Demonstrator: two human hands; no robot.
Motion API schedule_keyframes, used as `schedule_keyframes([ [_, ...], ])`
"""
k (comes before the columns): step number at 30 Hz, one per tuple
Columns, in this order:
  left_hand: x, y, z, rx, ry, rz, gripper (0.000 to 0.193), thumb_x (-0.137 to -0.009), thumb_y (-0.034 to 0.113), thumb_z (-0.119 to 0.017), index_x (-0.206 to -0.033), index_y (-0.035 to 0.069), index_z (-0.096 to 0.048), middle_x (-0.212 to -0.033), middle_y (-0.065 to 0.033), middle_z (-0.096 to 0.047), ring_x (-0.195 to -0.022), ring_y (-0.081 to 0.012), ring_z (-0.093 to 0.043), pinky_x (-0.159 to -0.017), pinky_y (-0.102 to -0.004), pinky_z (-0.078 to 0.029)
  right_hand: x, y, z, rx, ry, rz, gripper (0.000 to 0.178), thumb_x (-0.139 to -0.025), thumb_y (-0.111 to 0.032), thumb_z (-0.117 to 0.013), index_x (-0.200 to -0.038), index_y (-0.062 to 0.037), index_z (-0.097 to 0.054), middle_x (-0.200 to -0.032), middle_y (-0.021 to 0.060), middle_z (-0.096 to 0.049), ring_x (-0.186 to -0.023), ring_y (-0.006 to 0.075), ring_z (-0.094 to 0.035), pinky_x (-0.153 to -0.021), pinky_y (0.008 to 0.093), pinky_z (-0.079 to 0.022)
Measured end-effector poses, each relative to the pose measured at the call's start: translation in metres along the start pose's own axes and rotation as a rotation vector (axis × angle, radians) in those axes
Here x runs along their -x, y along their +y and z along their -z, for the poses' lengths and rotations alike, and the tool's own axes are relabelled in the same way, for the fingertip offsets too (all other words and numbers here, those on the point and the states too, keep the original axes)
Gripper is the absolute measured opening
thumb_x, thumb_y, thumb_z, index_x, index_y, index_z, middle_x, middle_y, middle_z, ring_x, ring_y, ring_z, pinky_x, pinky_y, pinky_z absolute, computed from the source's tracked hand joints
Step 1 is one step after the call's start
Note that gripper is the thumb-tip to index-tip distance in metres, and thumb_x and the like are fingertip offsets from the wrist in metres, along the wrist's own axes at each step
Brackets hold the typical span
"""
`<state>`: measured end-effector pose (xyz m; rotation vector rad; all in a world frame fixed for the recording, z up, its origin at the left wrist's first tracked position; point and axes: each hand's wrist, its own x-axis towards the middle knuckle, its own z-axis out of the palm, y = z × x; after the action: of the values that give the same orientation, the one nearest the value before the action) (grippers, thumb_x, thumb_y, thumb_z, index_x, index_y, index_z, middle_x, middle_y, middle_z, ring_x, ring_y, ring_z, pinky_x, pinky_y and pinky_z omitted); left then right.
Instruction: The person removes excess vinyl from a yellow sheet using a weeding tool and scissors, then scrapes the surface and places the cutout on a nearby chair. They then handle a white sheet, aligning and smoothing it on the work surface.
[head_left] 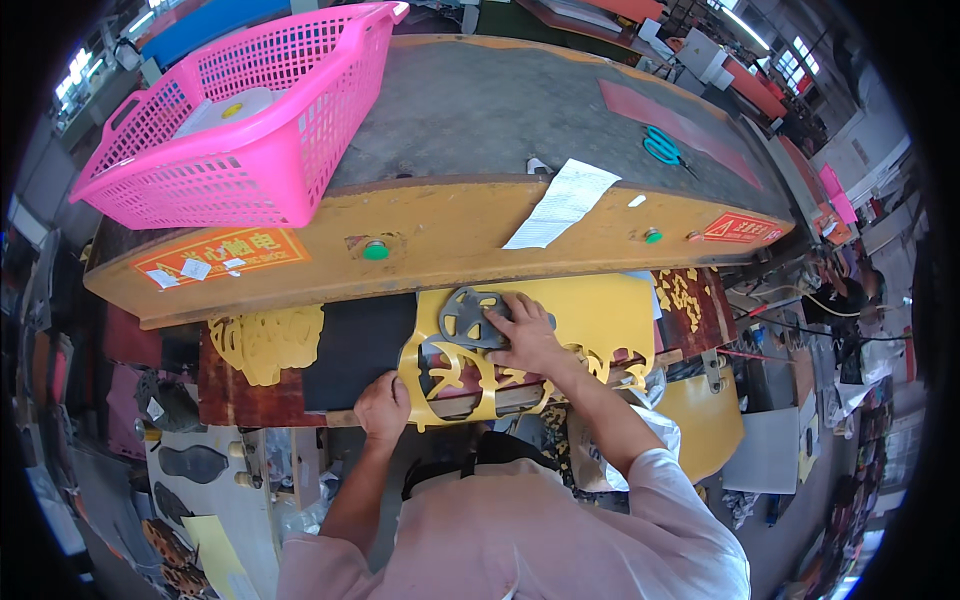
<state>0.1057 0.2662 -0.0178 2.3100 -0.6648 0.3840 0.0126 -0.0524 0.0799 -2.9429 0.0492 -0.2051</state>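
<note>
My right hand (528, 337) rests on a dark grey cutting die (463, 320) with cut-out openings, thumb and fingers spread over its right part. The die lies on a yellow sheet (605, 305), just below the machine's front beam. Curved holes are cut along the sheet's near side, leaving thin strips. My left hand (383, 408) is closed at the sheet's near left corner, seemingly gripping its edge; the fingertips are hidden. A black pad (360, 350) lies left of the sheet.
An orange-brown beam (450, 230) with green buttons crosses ahead. On the machine top are a pink basket (250, 150), blue-handled scissors (662, 147) and a paper slip (565, 200). Yellow cut pieces (265, 340) lie on the left of the board, yellow scraps (680, 295) on the right.
</note>
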Motion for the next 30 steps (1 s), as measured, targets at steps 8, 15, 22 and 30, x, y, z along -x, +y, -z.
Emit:
schedule_keyframes([
  [8, 0.022, 0.001, 0.008, 0.034, -0.02, -0.008, 0.014, -0.092, 0.012, -0.068, -0.101, 0.006, -0.075, -0.093, -0.0112, -0.077, -0.078, -0.0338, -0.073, -0.072, -0.0445, -0.059, -0.001, 0.009, -0.027, -0.1, -0.005, -0.008, 0.09, -0.063, -0.048, -0.087, -0.147, -0.0227, -0.066, -0.151, 0.0203, -0.049, -0.136, 0.0432, -0.048, -0.115, 0.0536, -0.04],
  [15, 0.062, 0.011, 0.036, 0.079, -0.07, -0.02, 0.013, -0.091, 0.011, -0.069, -0.102, 0.006, -0.074, -0.096, -0.0125, -0.076, -0.076, -0.0339, -0.072, -0.069, -0.0433, -0.058, 0.017, -0.021, -0.019, -0.359, 0.0, -0.234, 0.09, -0.062, -0.043, -0.089, -0.146, -0.0205, -0.066, -0.147, 0.0216, -0.053, -0.134, 0.0424, -0.052, -0.113, 0.0546, -0.043],
  [22, 0.105, 0.02, 0.055, 0.086, -0.114, 0.038, 0.011, -0.09, 0.01, -0.07, -0.1, 0.005, -0.073, -0.094, -0.0126, -0.076, -0.074, -0.0331, -0.072, -0.067, -0.043, -0.058, 0.027, -0.054, -0.032, -0.17, 0.088, -0.204, 0.086, -0.063, -0.041, -0.089, -0.142, -0.0179, -0.068, -0.144, 0.0252, -0.055, -0.131, 0.045, -0.053, -0.109, 0.0565, -0.045],
  [30, 0.119, 0.024, 0.067, 0.093, -0.122, 0.032, 0.015, -0.089, 0.01, -0.07, -0.103, 0.006, -0.073, -0.094, -0.0118, -0.076, -0.074, -0.0328, -0.072, -0.067, -0.0426, -0.058, 0.019, -0.061, -0.013, -0.355, 0.057, -0.167, 0.067, -0.083, -0.045, -0.085, -0.138, -0.0084, -0.069, -0.14, 0.0263, -0.059, -0.121, 0.039, -0.063, -0.107, 0.0484, -0.05],
])
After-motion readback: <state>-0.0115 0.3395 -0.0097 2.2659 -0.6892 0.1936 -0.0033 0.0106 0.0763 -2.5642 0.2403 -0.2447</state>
